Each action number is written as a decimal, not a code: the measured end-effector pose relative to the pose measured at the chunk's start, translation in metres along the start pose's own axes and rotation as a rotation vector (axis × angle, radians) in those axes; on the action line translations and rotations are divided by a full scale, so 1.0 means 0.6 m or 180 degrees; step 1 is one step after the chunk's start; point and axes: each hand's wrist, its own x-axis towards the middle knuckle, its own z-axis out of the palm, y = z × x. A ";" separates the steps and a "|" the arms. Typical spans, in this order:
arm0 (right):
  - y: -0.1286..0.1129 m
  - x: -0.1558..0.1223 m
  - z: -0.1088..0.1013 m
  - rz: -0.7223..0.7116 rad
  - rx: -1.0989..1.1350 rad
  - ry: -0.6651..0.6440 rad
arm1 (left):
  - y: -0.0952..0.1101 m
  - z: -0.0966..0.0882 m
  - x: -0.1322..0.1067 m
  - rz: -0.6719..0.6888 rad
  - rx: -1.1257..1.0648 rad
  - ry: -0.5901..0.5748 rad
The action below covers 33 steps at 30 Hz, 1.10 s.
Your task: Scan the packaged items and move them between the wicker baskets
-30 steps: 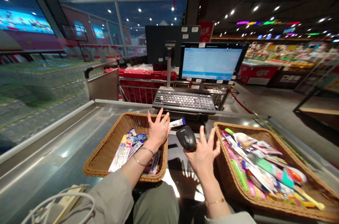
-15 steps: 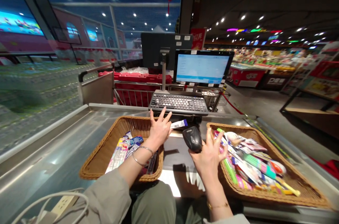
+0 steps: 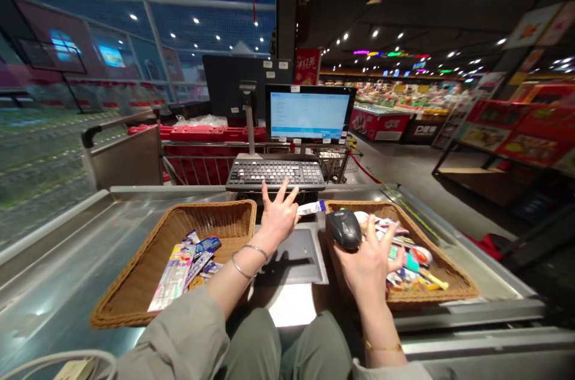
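My left hand is open with fingers spread, holding nothing, above the dark scanner plate. Its fingertips are close to a small white and blue tube-shaped package lying on the counter. My right hand grips a black handheld barcode scanner above the right wicker basket, which is piled with colourful packaged goods. The left wicker basket holds flat, bright packaged items, and my left forearm covers part of it.
A black keyboard and a lit monitor stand just beyond the baskets. A steel checkout counter surrounds them. A metal cart with red crates stands behind. A white cable lies at the lower left.
The whole view has swung, with the scene shifting left as my head turns right. My right hand has carried the scanner over the right basket. My left hand stays open.
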 end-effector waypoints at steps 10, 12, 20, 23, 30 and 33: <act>0.074 0.020 -0.026 0.0508 -0.0079 0.0315 | 0.081 0.024 0.056 0.0425 -0.0013 0.0010; 0.095 0.023 -0.027 0.0565 -0.0095 0.0283 | 0.095 0.031 0.063 0.0497 -0.0022 0.0006; 0.160 0.034 -0.030 0.0941 -0.0236 0.0250 | 0.147 0.060 0.094 0.0761 -0.0097 -0.0080; 0.175 0.039 -0.036 0.1155 -0.0162 0.0311 | 0.167 0.073 0.107 0.0819 -0.0146 -0.0099; 0.203 0.043 -0.049 0.1336 0.0015 0.0343 | 0.206 0.105 0.131 0.0951 -0.0195 -0.0125; 0.216 0.042 -0.049 0.1345 -0.0064 0.0328 | 0.219 0.121 0.142 0.0963 -0.0218 -0.0156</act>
